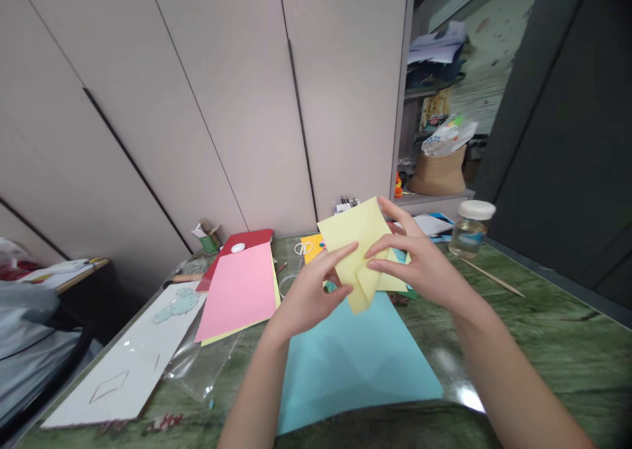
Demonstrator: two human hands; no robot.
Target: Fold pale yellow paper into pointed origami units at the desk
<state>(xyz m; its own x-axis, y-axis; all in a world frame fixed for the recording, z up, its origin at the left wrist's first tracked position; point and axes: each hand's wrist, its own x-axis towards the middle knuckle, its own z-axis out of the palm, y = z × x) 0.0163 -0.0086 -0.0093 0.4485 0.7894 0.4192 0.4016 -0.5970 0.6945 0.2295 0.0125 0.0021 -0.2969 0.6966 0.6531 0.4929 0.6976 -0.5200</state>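
Both hands hold a piece of pale yellow paper (353, 228) up above the table; its lower right part is folded over. My left hand (311, 294) grips it at the left side, index finger lying across the front and thumb near the lower edge. At the right side, my right hand (415, 255) pinches the folded part, with some fingers behind the sheet. Below the hands a large light blue sheet (355, 363) lies on the table. More yellow paper shows behind my right hand, partly covered by it.
Left of the blue sheet are pink paper (241, 288), a red folder (259, 237), a clear plastic sleeve (202, 363) and a white board with drawings (133, 357). White-handled scissors (303, 247) lie behind. A lidded jar (471, 228) and a wooden stick (494, 278) are at right.
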